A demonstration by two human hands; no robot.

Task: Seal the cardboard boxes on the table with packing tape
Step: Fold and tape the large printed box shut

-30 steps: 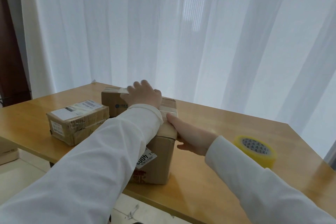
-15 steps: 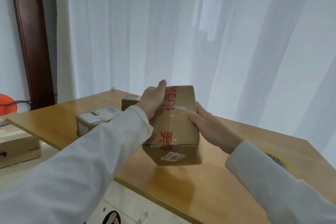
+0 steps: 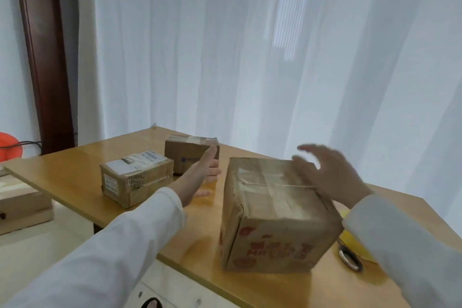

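Your left hand [image 3: 200, 173] is hanging open beside the big box [image 3: 275, 215] on the table [image 3: 75, 182]; your right hand [image 3: 330, 175] is spreading wide, empty, blurred, above its far top edge.

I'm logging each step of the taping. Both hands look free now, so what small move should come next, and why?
Probably reach the right hand down for the yellow tape roll behind its sleeve: both hands are open and the big box stands on the table.
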